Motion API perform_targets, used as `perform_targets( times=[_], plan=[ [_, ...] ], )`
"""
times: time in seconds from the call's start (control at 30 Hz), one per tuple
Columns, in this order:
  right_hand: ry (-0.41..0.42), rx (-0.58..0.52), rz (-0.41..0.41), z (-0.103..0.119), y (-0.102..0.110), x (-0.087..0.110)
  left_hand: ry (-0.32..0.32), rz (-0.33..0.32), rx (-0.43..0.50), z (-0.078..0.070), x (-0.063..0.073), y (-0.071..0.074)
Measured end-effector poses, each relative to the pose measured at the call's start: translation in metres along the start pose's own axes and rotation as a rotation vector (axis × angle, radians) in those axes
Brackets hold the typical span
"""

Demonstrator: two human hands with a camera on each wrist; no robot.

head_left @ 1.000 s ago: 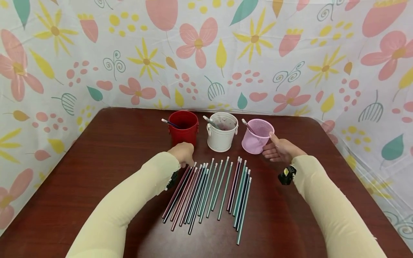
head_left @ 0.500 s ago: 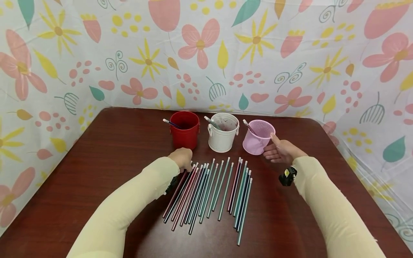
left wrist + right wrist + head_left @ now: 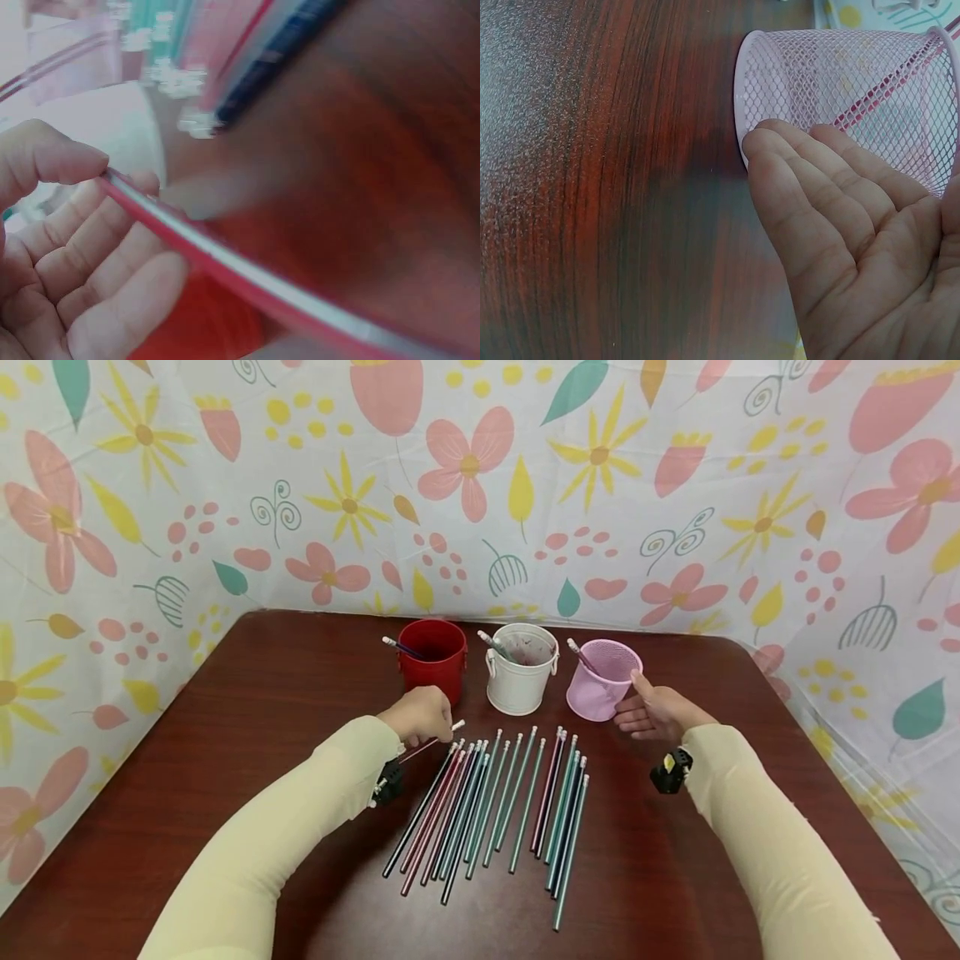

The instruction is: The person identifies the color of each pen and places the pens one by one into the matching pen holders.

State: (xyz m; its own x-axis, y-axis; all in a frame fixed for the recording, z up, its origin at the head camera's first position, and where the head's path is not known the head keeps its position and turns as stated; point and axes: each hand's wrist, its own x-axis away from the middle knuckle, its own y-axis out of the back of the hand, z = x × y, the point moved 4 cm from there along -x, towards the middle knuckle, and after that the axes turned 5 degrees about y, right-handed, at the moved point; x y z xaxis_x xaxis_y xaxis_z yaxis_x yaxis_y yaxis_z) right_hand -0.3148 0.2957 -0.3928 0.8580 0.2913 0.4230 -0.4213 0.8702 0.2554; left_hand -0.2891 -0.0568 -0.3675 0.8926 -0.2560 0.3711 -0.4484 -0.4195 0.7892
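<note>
My left hand (image 3: 422, 713) pinches a dark red pencil (image 3: 247, 271) near its white eraser end, between thumb and fingers. The pencil is lifted off the table and slants down beneath the wrist. Right behind that hand stands a red bucket (image 3: 433, 667) with a dark blue pencil leaning in it. My right hand (image 3: 658, 710) rests against a pink mesh pencil cup (image 3: 840, 71), thumb at its rim and fingers fairly straight along its side. One reddish pencil (image 3: 582, 657) leans inside that cup. Several red, dark blue and teal pencils (image 3: 487, 802) lie side by side in front.
A white bucket (image 3: 517, 689), with pencils leaning in it, stands between the red bucket and the pink cup. All rest on a dark brown table (image 3: 300, 693). A flower-patterned cloth (image 3: 480, 527) hangs behind and at both sides.
My left hand has taken the leftmost dark red pencil from the row and raised it, moving slightly left and up. The right hand stays at the pink cup.
</note>
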Motion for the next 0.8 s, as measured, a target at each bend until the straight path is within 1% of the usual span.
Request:
perform_targets(
  times=[0.07, 0.17, 0.27, 0.37, 0.43, 0.57, 0.67, 0.73, 0.8],
  plan=[
    [0.0, 0.004, 0.0, 0.001, 0.0, 0.0, -0.05, -0.018, 0.049, -0.005, 0.004, 0.008],
    [0.001, -0.002, 0.002, 0.002, 0.001, 0.001, -0.147, -0.028, 0.115, -0.01, 0.007, 0.017],
    [0.002, -0.003, 0.003, 0.002, 0.0, 0.001, -0.261, -0.045, 0.137, -0.013, 0.013, 0.023],
    [0.003, 0.002, 0.0, 0.002, 0.0, 0.0, -0.35, -0.094, 0.155, -0.016, 0.022, 0.031],
    [0.002, 0.002, -0.006, 0.002, 0.0, 0.0, -0.397, -0.141, 0.196, -0.017, 0.029, 0.037],
    [-0.002, -0.001, -0.009, 0.0, 0.0, 0.0, -0.46, -0.228, 0.366, -0.022, 0.043, 0.05],
    [-0.002, -0.004, -0.006, 0.0, 0.0, 0.0, -0.496, -0.304, 0.527, -0.029, 0.053, 0.06],
    [-0.004, -0.003, -0.008, 0.0, -0.001, 0.001, -0.501, -0.353, 0.646, -0.033, 0.061, 0.066],
    [-0.007, -0.002, -0.013, 0.001, -0.001, 0.001, -0.489, -0.402, 0.788, -0.036, 0.067, 0.072]
  ],
)
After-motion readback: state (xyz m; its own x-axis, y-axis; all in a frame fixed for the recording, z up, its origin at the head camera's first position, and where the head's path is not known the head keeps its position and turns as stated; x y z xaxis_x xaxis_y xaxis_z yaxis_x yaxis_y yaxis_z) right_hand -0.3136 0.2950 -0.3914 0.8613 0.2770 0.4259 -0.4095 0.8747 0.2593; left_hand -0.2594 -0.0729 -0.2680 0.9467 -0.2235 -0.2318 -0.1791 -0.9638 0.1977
